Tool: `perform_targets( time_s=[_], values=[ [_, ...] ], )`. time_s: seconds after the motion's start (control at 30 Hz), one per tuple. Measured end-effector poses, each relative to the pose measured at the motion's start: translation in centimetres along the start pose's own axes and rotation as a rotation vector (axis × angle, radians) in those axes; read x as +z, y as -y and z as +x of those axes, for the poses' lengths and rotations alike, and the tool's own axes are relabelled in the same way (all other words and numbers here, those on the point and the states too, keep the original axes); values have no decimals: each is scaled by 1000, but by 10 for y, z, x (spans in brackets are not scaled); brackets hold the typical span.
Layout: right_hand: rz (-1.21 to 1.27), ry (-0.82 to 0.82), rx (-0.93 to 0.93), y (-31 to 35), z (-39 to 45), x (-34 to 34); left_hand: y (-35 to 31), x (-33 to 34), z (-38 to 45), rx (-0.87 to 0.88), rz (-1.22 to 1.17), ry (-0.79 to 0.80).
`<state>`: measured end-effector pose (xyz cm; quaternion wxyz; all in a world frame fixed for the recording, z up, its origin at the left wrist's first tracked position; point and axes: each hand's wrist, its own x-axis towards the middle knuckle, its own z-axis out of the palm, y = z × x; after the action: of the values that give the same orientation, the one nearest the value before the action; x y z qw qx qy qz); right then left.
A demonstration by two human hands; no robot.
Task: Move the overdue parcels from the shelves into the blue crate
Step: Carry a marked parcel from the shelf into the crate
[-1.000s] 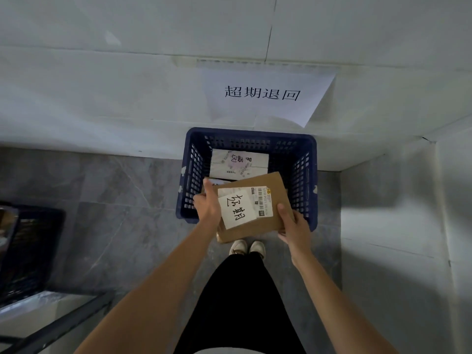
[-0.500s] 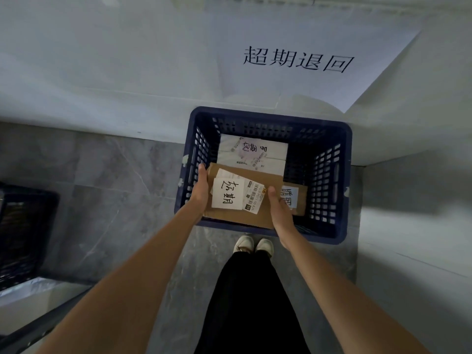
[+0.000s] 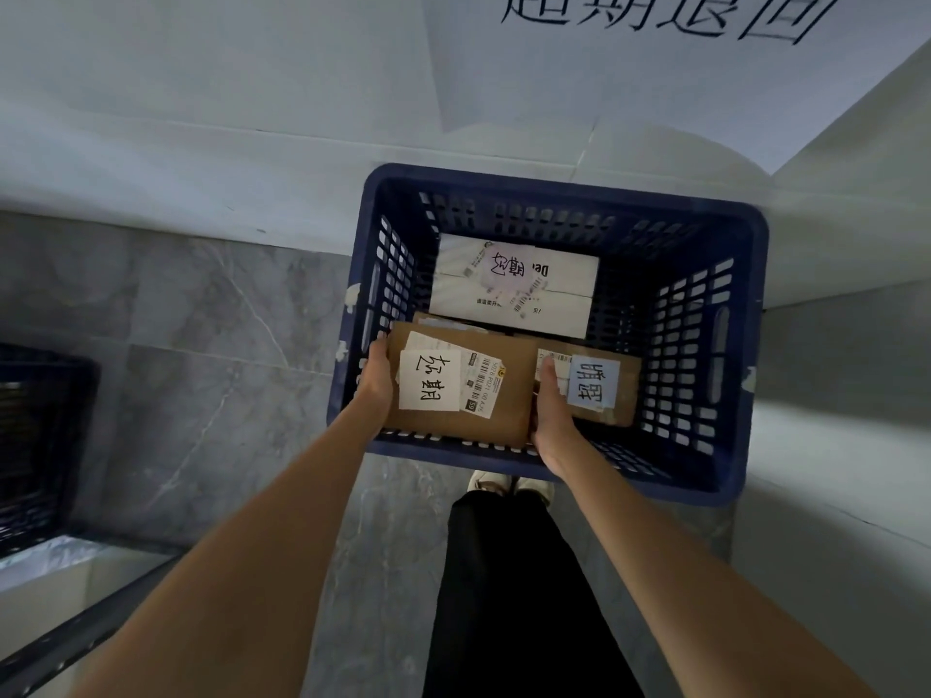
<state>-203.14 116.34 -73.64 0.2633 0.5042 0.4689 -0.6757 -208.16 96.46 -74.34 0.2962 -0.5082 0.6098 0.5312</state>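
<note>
A blue slatted crate [image 3: 705, 486] stands on the floor against the wall. I hold a flat brown cardboard parcel [image 3: 514, 390] with a white handwritten label low inside the crate, at its near left. My left hand [image 3: 375, 377] grips the parcel's left edge and my right hand [image 3: 551, 413] grips its right edge. Inside the crate lie a white parcel [image 3: 554, 302] at the back and a smaller brown parcel [image 3: 624, 390] with a pale blue label at the right, partly hidden by my right hand.
A paper sign [image 3: 655, 68] with handwritten characters hangs on the white wall above the crate. A dark crate [image 3: 35, 440] sits at the left edge beside a metal shelf rail [image 3: 75, 642]. My shoes [image 3: 504, 483] stand on grey floor tiles just before the crate.
Both hands have lowered the brown parcel from above the crate's rim down into the crate. The view has moved closer to the crate.
</note>
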Motion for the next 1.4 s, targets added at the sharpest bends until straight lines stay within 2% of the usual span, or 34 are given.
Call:
perform_targets(
  time_s=[0.2,0.33,0.6,0.8,0.9,0.97,1.07,1.17,1.23,1.4],
  values=[
    [-39,33,21,-4,2,0,19,-5,32,50,-26,-93],
    [-49,44,2,-4,2,6,-8,-3,-22,82,10,-100],
    [-121,30,-30,-9,8,4,1,-5,-24,174,172,-178],
    [-198,-66,-97,-6,-3,5,-2,-2,-52,381,264,-189],
    [-306,-101,-221,6,-26,7,-6,-5,-69,516,339,-140],
    [-462,-113,-328,18,-46,6,-15,-8,-84,588,438,-97],
    [-698,-101,-514,47,-78,7,-38,-11,-112,753,784,-80],
    [-1050,-91,-694,82,-110,12,-67,-11,-150,927,1059,-50],
    [-1186,-97,-788,105,-137,16,-83,-11,-177,984,1131,-40],
    [-1342,-60,-939,158,-228,12,-121,-23,-259,1079,1186,-71]
  ],
)
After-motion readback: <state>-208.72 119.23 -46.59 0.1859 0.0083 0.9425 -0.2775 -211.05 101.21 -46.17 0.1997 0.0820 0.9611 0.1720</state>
